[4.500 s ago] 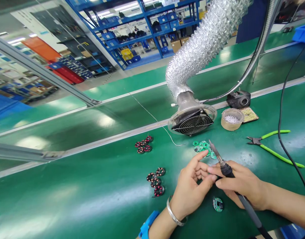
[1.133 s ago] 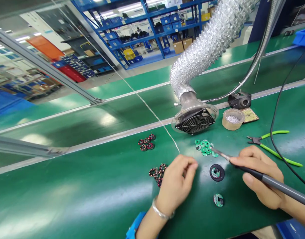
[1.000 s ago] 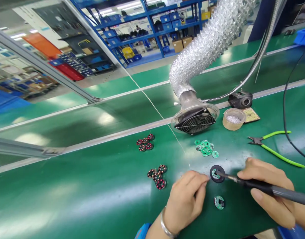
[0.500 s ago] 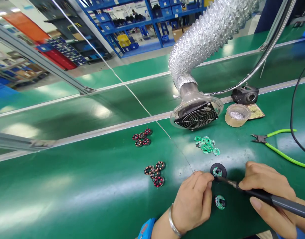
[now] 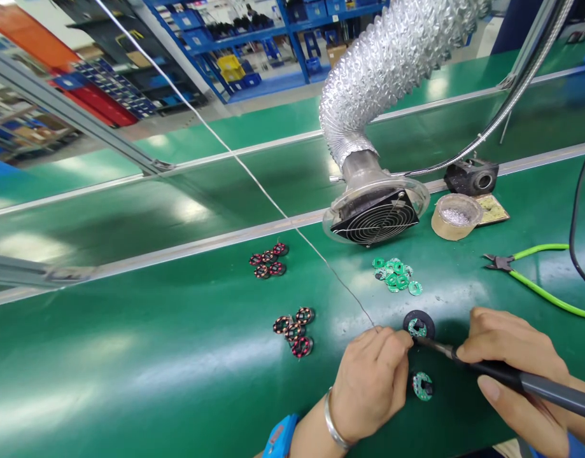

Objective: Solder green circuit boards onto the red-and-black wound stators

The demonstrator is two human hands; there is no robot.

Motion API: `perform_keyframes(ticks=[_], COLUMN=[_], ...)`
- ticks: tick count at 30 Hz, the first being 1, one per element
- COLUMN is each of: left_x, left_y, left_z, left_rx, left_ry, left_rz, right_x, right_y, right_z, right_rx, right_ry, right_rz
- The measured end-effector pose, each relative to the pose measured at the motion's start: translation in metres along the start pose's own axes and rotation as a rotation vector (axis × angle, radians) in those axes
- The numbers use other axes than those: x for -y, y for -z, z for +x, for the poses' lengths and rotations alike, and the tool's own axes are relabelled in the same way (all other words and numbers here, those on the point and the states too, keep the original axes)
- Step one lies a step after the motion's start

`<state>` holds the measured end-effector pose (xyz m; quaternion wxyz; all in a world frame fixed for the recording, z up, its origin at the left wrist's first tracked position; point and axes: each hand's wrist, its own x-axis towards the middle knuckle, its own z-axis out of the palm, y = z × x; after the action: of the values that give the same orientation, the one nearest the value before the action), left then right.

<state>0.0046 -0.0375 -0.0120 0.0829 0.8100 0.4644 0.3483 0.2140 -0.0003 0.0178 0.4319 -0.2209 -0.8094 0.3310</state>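
My right hand [image 5: 516, 362] is closed around a soldering iron [image 5: 512, 376], whose tip points left at a small round circuit board [image 5: 417, 327] on a black disc [image 5: 426, 318]. Close to that tip, the fingers of my left hand [image 5: 375, 375] pinch a thin strand of solder wire [image 5: 342, 280], which runs up and away to the upper left. Just where the wire's end meets the board is hidden by my fingertips. A second round board with a black part on it [image 5: 422, 386] lies on the bench below the disc.
Several copper-wound rings [image 5: 295, 331] lie to the left, with another cluster [image 5: 268, 259] behind. Loose green boards [image 5: 394, 275] sit below a fume extractor [image 5: 378, 216]. Green-handled cutters [image 5: 535, 273], a tub [image 5: 454, 217] and an iron stand [image 5: 472, 177] are at right.
The view has shifted slightly. Both hands keep nearly the same pose, with the iron's tip still at the board on the black disc.
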Motion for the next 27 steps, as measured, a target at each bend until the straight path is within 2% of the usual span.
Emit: perform_keyframes(ticks=[2,7,15,23,27], left_x=[0.0,0.001,0.001,-0.001,0.002], left_y=[0.0,0.0,-0.001,0.008,0.015], left_z=[0.0,0.001,0.002,0.003,0.0], left_rx=[0.0,0.006,0.009,-0.012,-0.017], left_ry=[-0.002,-0.01,-0.024,0.018,0.079], left_rz=[0.008,0.019,0.018,-0.037,-0.105], right_x=[0.0,-0.001,0.0,0.007,0.005], right_y=[0.0,0.001,0.002,0.004,0.003], right_z=[0.0,0.002,0.003,0.006,0.005], right_rx=[-0.024,0.034,0.04,-0.038,-0.057], right_ry=[-0.006,0.009,0.007,-0.049,-0.029], right_rz=[0.002,-0.01,-0.032,-0.016,0.0])
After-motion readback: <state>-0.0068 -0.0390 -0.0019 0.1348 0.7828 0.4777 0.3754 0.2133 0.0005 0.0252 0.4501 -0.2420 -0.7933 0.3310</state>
